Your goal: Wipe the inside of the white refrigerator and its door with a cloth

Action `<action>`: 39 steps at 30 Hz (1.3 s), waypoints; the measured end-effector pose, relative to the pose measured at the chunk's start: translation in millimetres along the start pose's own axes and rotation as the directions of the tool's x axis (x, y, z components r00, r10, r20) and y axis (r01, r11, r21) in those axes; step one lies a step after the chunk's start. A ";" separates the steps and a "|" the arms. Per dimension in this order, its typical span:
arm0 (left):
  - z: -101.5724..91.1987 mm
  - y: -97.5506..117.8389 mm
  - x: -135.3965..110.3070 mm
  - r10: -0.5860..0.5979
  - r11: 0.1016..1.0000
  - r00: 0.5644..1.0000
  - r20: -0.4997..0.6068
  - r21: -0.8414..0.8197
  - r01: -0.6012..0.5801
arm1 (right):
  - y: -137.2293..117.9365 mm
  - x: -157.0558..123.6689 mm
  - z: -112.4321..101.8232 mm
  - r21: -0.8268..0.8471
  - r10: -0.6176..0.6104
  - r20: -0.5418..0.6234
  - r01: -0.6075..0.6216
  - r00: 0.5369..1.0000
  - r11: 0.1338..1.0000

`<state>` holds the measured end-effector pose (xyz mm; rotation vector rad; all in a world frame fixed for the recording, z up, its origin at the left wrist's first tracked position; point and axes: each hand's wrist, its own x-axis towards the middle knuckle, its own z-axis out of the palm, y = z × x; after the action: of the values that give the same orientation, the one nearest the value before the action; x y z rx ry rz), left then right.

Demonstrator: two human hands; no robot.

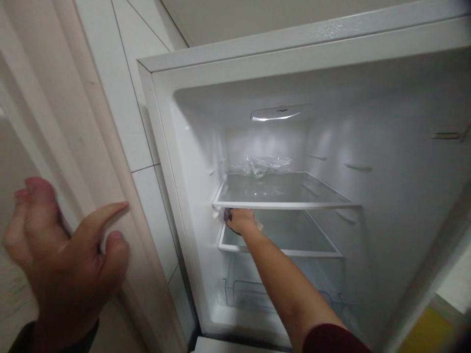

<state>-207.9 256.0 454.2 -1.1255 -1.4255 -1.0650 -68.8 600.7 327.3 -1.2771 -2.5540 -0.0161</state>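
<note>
An open white fridge (172, 162) fills the view, with two glass shelves inside. My right hand (240, 220) reaches in under the left front corner of the upper glass shelf (283, 193), fingers closed on a white cloth or wipe (218, 214) pressed against the left wall. The lower glass shelf (294, 240) lies just below that hand. My left hand (66, 260) hovers outside the fridge, beside the pale door frame (91, 122), fingers loosely spread and holding nothing.
A crumpled clear plastic bag (263, 165) lies at the back of the upper shelf. A clear drawer (253, 294) sits at the bottom. The interior lamp (275, 113) is lit overhead. White wall tiles (121, 93) stand left of the fridge.
</note>
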 end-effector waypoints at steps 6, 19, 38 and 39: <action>-2.3 -0.6 2.3 0.204 0.974 0.978 -0.034 0.108 -0.200 | 36.7 -60.1 -8.8 -0.050 0.030 -0.086 -0.034 0.996 0.998; 0.9 -3.7 -1.2 0.193 0.978 0.980 -0.042 0.083 -0.189 | 177.1 -143.1 -39.3 -0.146 0.492 -0.284 -0.545 0.823 0.826; 0.2 4.5 0.7 0.171 0.980 0.983 -0.064 0.113 -0.163 | -17.9 -110.7 -7.8 -0.113 0.057 -0.128 -0.072 0.990 0.991; 0.1 4.5 0.8 0.166 0.981 0.984 -0.060 0.116 -0.159 | -27.3 -109.1 -6.5 -0.110 0.030 -0.119 -0.043 0.992 0.993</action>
<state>-203.5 257.0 455.2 -1.0947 -1.2984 -0.8907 -26.7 497.9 308.7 -1.3218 -2.4597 -0.2244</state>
